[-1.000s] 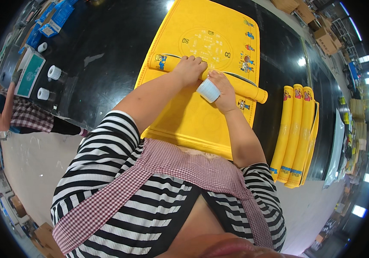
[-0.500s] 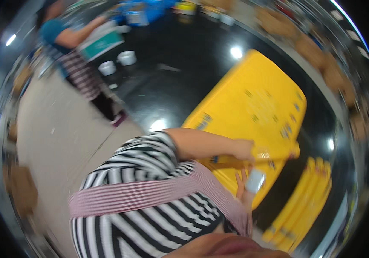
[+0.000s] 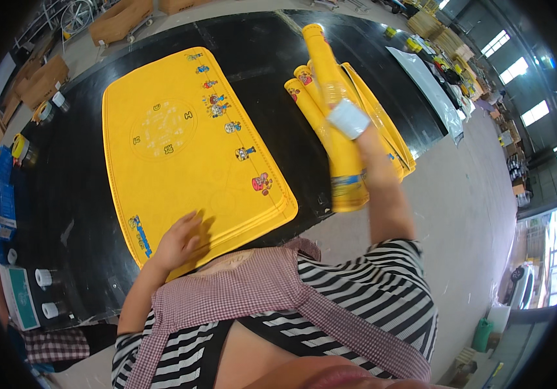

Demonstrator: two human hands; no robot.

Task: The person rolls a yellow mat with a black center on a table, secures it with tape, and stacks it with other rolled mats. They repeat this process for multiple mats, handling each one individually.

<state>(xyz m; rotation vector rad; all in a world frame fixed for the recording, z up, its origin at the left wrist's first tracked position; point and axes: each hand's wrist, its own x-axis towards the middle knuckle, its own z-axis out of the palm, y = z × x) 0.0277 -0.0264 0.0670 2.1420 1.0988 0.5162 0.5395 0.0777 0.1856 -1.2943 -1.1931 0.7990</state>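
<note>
My right hand (image 3: 355, 133) grips a rolled yellow mat (image 3: 345, 159), held lengthwise above other yellow rolls. A pale, flat rectangle (image 3: 349, 119) lies over that hand and hides most of its fingers; what it is I cannot make out. At least two yellow rolls (image 3: 309, 107) lie beneath, beside flatter yellow pieces (image 3: 382, 117). To the left, a stack of flat yellow mats (image 3: 161, 168) with rounded corners and small cartoon figures covers part of the black table. My left hand (image 3: 180, 245) is open at the near edge of this stack, fingers apart, holding nothing.
The black table (image 3: 51, 194) carries white tape rolls (image 3: 43, 278), a green-and-white box (image 3: 20, 298) and blue packages (image 3: 4, 201) at the left. Clear plastic sheeting (image 3: 427, 91) hangs at the right edge. A co-worker's checked apron (image 3: 56, 345) shows at lower left.
My view has turned to the right. The rolled mat has gone from above the stack to above the other rolls, in my right hand. My left hand has come off the roll.
</note>
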